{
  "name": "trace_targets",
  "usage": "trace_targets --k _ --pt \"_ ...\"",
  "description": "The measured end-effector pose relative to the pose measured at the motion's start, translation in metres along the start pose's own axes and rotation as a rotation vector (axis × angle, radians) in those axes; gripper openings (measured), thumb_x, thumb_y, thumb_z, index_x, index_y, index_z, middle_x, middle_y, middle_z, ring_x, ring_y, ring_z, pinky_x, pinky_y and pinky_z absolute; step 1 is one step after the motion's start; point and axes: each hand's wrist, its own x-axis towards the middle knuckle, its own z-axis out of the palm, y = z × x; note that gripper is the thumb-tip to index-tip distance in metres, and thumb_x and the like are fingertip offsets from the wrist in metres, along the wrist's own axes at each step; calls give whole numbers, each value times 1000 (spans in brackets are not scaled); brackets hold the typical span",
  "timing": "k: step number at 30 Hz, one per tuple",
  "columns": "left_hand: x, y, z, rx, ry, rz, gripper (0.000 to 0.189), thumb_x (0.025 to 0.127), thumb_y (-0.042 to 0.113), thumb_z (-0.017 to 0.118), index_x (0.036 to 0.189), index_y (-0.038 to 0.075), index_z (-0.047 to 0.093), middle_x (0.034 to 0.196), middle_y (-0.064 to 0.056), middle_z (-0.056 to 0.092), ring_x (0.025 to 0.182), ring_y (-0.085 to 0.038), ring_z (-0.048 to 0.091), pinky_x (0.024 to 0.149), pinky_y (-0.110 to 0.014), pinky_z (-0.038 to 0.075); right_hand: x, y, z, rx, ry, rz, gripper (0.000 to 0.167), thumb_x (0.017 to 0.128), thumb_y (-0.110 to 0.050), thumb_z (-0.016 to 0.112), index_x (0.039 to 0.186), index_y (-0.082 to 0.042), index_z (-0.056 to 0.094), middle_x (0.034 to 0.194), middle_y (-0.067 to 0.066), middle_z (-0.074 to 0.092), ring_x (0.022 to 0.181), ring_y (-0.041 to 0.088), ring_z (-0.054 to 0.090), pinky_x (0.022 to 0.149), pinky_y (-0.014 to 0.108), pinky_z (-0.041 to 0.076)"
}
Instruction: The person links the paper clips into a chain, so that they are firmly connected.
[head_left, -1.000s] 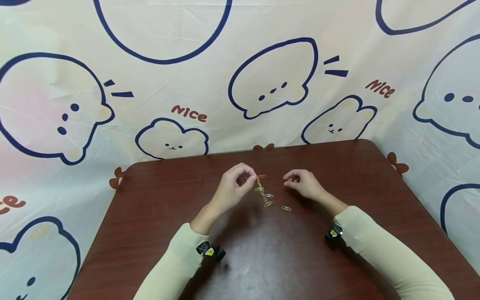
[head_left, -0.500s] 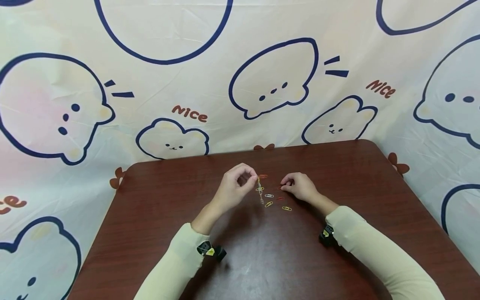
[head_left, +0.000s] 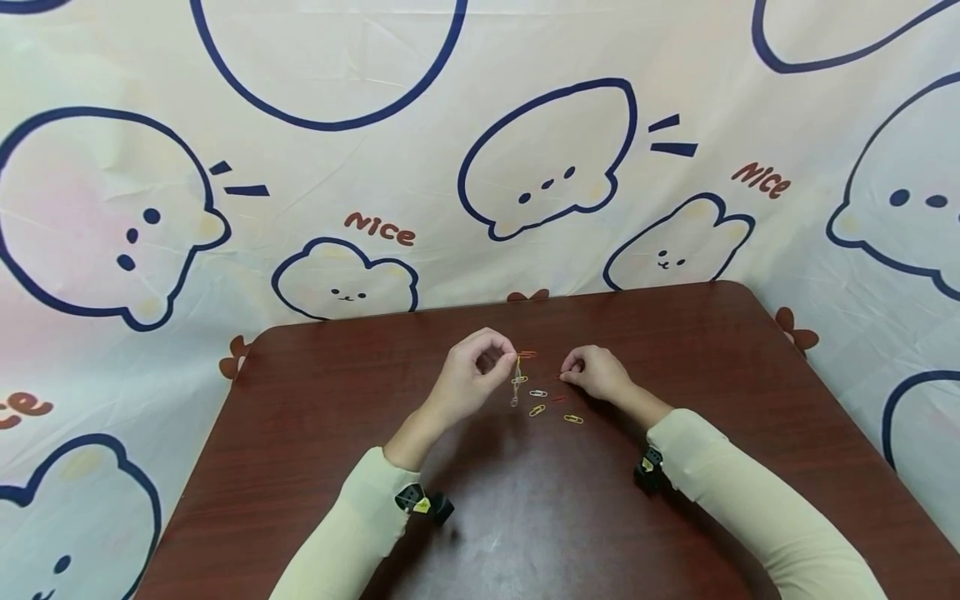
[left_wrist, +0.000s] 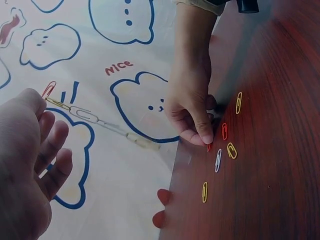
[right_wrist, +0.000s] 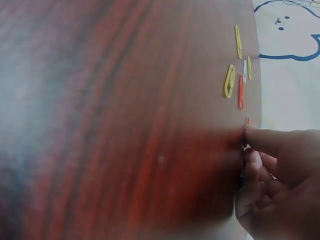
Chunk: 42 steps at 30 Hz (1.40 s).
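My left hand point(head_left: 472, 371) holds up a chain of linked paper clips point(left_wrist: 84, 114) between thumb and forefinger. A red paper clip point(left_wrist: 49, 89) sticks out at the fingertips, and yellow and pale clips hang below it. To the right, low over the tabletop, my right hand point(head_left: 600, 373) pinches another red paper clip point(left_wrist: 209, 147), mostly covered by the fingers. In the right wrist view only a small red end shows past the thumb. Close to this hand lie a loose red paper clip point(left_wrist: 224, 131) and a white paper clip point(head_left: 538, 392).
Yellow paper clips lie about the same spot: one nearest the body point(head_left: 573, 419), one beside the white clip point(head_left: 537, 410), one farther back point(left_wrist: 204, 192). The brown table point(head_left: 337, 417) ends at a cartoon-printed cloth point(head_left: 420, 167) behind and at the sides.
My right hand has come left and down onto the red paper clip, its fingers closing on it. The hanging chain has swung left, while my left hand stays nearly in place.
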Motion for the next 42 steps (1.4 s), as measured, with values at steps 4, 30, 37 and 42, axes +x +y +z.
trace_targets --k 4,30,37,42 --pt "0 0 -1 4 -4 -5 9 95 0 68 93 9 67 89 -2 62 70 -14 55 64 -25 48 2 -2 -2 -25 -18 18 11 90 -17 77 81 -13 71 70 -3 62 66 13 55 65 31 43" --pt "0 -1 -1 14 -9 12 9 93 -3 68 95 5 68 88 -6 63 71 -19 54 63 -26 47 -18 -3 -27 77 5 -107 8 96 -12 70 89 -9 70 75 0 62 65 16 54 61 32 46" --pt "1 -3 -1 6 -8 23 8 95 0 68 94 9 68 87 -3 63 70 -16 54 63 -26 47 -32 -10 -51 87 56 -133 5 97 -6 67 96 -8 72 90 6 70 75 18 56 69 31 49" --pt "2 -2 0 3 -18 24 8 95 1 67 95 9 67 87 -2 62 70 -16 54 63 -25 48 -41 -19 -66 109 65 -152 9 98 -2 64 98 -7 71 99 13 73 74 21 54 64 30 47"
